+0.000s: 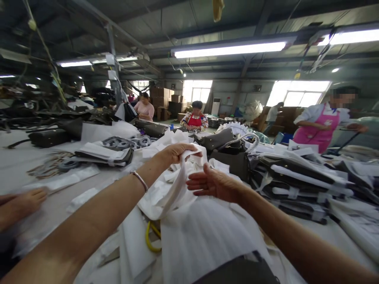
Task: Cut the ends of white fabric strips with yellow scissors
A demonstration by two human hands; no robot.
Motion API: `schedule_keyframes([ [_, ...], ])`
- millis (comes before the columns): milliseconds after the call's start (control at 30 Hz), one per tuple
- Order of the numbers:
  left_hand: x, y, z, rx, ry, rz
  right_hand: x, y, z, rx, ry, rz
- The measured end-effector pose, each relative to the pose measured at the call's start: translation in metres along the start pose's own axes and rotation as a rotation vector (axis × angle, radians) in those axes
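Note:
My left hand (177, 152) is closed around a bunched strip of white foam wrapping (177, 185), lifted from a heap of white sheets (204, 232) in front of me. A thin bracelet circles that wrist. My right hand (211, 183) is held flat with its fingers stretched out, touching the hanging white strip from the right. A dark bag (237, 272) pokes out under the white sheets at the bottom edge. A yellow loop (149, 236) lies beneath the sheets.
Another person's hand (20, 203) rests on the table (17, 165) at the left. Stacks of dark bags with white wrapping (299, 181) lie to the right, dark handbags (227, 152) behind. Grey rings (124, 142) sit at back left. Several workers are at the far end.

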State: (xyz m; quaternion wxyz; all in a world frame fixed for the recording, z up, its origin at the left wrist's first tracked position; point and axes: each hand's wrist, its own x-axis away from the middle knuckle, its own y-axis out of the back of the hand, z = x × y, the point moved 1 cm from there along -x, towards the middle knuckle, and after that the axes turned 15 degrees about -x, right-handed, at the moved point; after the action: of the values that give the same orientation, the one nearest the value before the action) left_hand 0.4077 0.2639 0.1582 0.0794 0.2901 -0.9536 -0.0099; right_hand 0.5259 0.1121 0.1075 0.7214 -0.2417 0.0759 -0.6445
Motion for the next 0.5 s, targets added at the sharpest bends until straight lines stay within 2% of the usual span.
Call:
schedule_keyframes([
  [67,0.02,0.002,-0.014,-0.067,-0.024,0.029,-0.004,-0.037,-0.011,-0.126,0.06,0.07],
  [233,0.091,0.015,-0.041,-0.16,-0.076,-0.016,-0.007,-0.101,-0.017,-0.331,0.258,-0.021],
  [500,0.221,0.021,-0.059,-0.255,-0.052,-0.036,0.004,-0.203,-0.035,-0.645,0.308,0.064],
])
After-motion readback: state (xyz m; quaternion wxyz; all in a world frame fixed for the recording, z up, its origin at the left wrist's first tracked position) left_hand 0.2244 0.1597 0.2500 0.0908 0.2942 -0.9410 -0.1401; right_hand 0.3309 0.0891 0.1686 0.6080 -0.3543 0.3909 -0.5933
